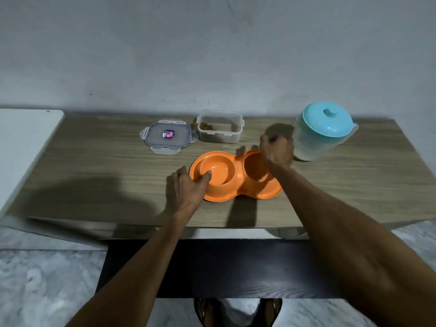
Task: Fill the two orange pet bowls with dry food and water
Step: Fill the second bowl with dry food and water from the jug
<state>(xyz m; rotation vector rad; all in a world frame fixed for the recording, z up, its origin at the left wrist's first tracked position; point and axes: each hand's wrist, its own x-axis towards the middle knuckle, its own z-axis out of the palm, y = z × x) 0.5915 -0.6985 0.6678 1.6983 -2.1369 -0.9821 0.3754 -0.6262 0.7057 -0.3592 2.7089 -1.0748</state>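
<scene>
Judging from the bare hollows we can see, filling seems barely begun. On the table (pixel 94 173), the teal-lidded pitcher (pixel 323 133) stands at two o'clock from the orange pet bowls (pixel 237 177); the open container (pixel 220 136) at twelve holds little kibble (pixel 207 126). Our left hand (pixel 188 187) pinches the bowls' rim; our right hand (pixel 277 152) hovers bunched, and we cannot tell whether it holds anything.

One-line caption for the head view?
Left-hand grip steadies the empty orange double bowl; right-hand grip holds the blue-lidded jug.

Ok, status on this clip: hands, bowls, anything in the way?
Left hand grips rim of orange plastic double pet bowl. Right hand curled over its right well, grip unclear. Left well empty. Open clear kibble tub, blue-lidded pitcher behind; nothing blocking.
</scene>
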